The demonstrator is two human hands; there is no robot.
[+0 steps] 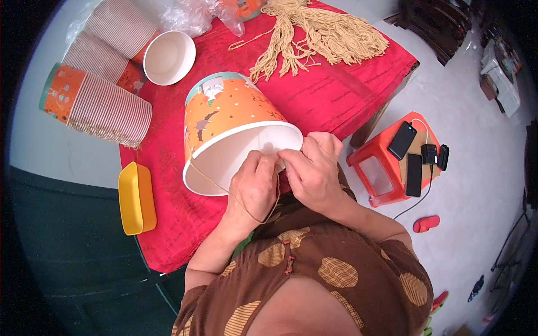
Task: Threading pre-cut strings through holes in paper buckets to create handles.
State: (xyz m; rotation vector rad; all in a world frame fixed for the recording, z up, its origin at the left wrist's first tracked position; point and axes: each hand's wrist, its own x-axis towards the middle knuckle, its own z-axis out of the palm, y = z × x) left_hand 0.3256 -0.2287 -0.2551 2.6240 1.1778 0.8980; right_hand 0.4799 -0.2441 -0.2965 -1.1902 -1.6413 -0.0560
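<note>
Left hand [253,182] and right hand [315,172] are pinching twine [210,180] at the white-rimmed orange paper bucket [232,109], which hard tugging could be tearing.

Cup stacks [111,107] left of the bucket [238,112]

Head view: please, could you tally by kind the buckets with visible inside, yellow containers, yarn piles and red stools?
Nearer bucket and farther bucket: 2
Yellow container: 1
Yarn pile: 1
Red stool: 1
Total: 5
</note>
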